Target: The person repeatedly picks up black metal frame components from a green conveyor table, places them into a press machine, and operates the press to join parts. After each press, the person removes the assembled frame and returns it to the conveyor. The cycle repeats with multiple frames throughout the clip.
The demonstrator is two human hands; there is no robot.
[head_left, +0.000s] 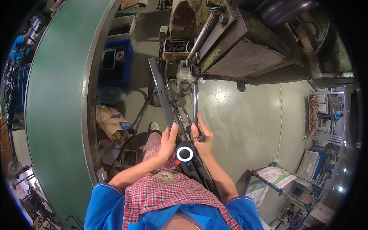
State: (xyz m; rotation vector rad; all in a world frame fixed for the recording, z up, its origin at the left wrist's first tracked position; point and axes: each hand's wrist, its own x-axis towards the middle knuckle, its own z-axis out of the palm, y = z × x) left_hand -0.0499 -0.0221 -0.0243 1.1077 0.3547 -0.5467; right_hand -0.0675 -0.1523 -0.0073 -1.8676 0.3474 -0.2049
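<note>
A black folding metal frame (163, 94) with several tubes lies lengthwise in front of my body. Its round black hub (184, 154) with a white ring sits close to my apron. My left hand (168, 142) is closed around the wide dark tube on the left side. My right hand (203, 141) grips the right side of the frame, its index finger stretched along a thin shiny tube (196, 101). That tube's far end reaches the metal tooling (185, 78) of a machine; whether it touches is hard to tell.
The large worn machine (245, 57) with a coil spring (205, 32) overhangs the far right. A box of small metal parts (178, 46) stands beyond the frame. Along the left runs a green conveyor belt (57, 103), with a blue crate (126, 73) and paper sack (113, 122) beside it.
</note>
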